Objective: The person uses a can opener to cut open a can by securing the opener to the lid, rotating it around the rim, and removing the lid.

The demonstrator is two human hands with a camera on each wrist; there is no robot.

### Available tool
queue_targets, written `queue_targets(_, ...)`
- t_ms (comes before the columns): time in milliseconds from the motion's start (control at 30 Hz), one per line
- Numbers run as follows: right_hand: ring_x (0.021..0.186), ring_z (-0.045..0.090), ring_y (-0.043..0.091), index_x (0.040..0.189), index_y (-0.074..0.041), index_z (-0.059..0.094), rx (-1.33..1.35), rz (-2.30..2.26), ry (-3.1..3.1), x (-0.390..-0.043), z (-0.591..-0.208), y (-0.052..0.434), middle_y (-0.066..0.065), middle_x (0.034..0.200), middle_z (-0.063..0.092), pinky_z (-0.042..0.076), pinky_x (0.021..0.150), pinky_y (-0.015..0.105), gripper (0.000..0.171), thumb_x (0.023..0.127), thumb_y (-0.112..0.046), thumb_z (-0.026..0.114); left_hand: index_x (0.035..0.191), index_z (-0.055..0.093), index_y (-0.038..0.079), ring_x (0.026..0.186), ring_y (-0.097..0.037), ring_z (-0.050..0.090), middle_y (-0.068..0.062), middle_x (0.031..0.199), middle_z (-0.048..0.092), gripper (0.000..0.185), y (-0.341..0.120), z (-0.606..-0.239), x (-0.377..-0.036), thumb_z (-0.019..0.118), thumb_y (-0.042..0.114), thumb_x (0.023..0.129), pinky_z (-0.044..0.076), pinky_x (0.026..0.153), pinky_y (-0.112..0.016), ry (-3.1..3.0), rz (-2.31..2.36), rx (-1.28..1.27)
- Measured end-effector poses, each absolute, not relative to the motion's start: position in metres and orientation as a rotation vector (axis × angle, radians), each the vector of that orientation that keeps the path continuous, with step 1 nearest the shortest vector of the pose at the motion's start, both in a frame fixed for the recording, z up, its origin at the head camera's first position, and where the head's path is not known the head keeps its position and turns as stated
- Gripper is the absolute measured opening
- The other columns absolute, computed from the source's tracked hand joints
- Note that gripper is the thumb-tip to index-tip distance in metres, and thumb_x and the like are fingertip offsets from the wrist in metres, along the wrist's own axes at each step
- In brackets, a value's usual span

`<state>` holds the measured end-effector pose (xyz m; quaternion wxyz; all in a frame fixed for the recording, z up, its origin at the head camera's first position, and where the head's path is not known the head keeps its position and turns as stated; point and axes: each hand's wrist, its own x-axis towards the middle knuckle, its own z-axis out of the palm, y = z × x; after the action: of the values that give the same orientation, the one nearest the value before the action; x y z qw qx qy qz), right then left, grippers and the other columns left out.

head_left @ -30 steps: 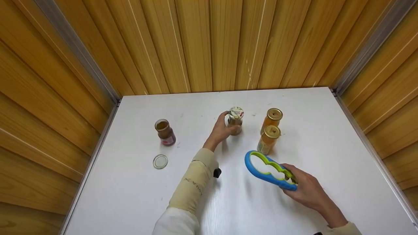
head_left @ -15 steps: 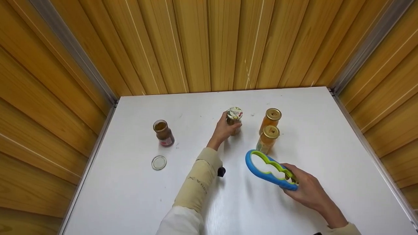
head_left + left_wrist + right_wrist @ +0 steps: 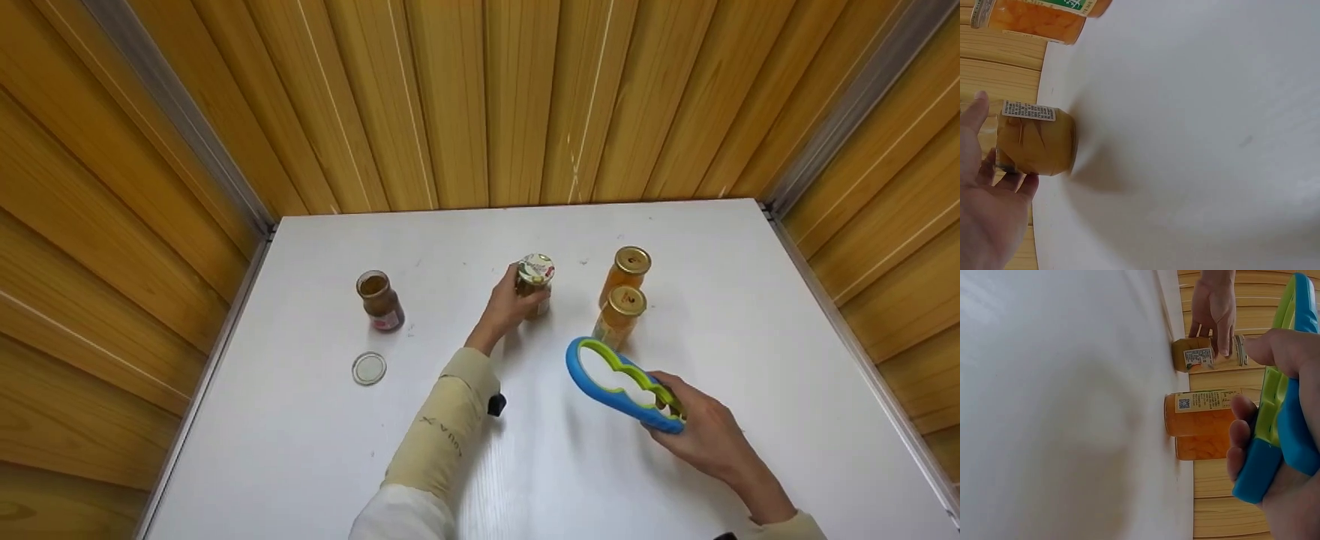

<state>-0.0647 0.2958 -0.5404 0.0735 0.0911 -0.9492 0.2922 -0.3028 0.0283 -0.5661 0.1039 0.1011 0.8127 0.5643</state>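
Note:
My left hand (image 3: 511,307) grips a glass jar (image 3: 1036,140) of brownish contents around its upper part, thumb on one side and fingers on the other. The jar stands upright, its patterned lid (image 3: 536,268) on. In my right hand (image 3: 705,431) is a blue and lime-green jar opener (image 3: 619,386) with a scalloped inner edge, held by one end above the table. Just beyond the opener stand two gold-lidded jars of orange contents, the nearer jar (image 3: 615,326) partly in front of the farther jar (image 3: 615,285).
On the left of the white table (image 3: 285,442) stands an uncovered jar (image 3: 382,306) of brown contents. A loose lid (image 3: 369,368) lies flat in front of it. Wood-patterned walls (image 3: 517,105) close off the back and both sides.
My left hand has closed more fully round the patterned-lid jar, and both have shifted slightly toward me and left. The right hand holds the jar opener almost still.

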Motion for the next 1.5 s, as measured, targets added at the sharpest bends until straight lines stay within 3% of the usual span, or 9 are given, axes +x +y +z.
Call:
queue_targets(500,0.103,0.062,0.026,0.139,-0.001,0.056,0.268,0.949,-2.844,-0.078,-0.528,0.278,0.012,0.124,0.067,0.055,0.086,0.053,0.072,0.076,-0.007,0.090,0.157,0.036,0.015,0.136,-0.019,0.048,-0.005,0.149,0.052,0.075,-0.017,-0.568,-0.255,0.077,0.024,0.095,0.039,0.115,-0.042,2.354,1.631,0.355)
queue_targets(833,0.100,0.064,0.023,0.138,-0.001,0.058,0.387,0.892,-2.754,-0.094,-0.523,0.262,0.011,0.121,0.069,0.057,0.080,0.050,0.074,0.072,-0.006,0.091,0.155,0.040,0.014,0.135,-0.017,0.048,-0.003,0.148,0.054,0.069,-0.036,-0.572,-0.225,0.076,0.016,0.096,0.038,0.115,-0.041,2.282,1.656,0.460)
queue_targets(1100,0.099,0.065,0.027,0.137,-0.002,0.058,0.489,0.879,-2.743,-0.108,-0.516,0.248,0.014,0.121,0.069,0.057,0.080,0.050,0.074,0.071,-0.005,0.093,0.150,0.046,0.014,0.119,-0.014,0.053,0.001,0.139,0.059,0.064,-0.045,-0.572,-0.196,0.078,0.017,0.094,0.044,0.106,-0.037,2.280,1.655,0.526)
queue_targets(1400,0.106,0.065,0.030,0.139,-0.006,0.057,0.595,0.876,-2.749,-0.119,-0.513,0.227,0.014,0.128,0.066,0.058,0.084,0.052,0.078,0.071,-0.008,0.094,0.150,0.045,0.031,0.127,-0.013,0.049,0.013,0.142,0.055,0.067,-0.052,-0.571,-0.164,0.079,0.022,0.094,0.039,0.111,-0.044,2.250,1.652,0.480)
queue_targets(1500,0.107,0.064,0.029,0.140,-0.006,0.059,0.632,0.865,-2.743,-0.123,-0.513,0.219,0.013,0.128,0.067,0.058,0.085,0.051,0.077,0.071,-0.011,0.094,0.149,0.047,0.030,0.128,-0.014,0.049,0.013,0.139,0.057,0.065,-0.052,-0.570,-0.154,0.080,0.023,0.093,0.038,0.113,-0.048,2.226,1.671,0.452)
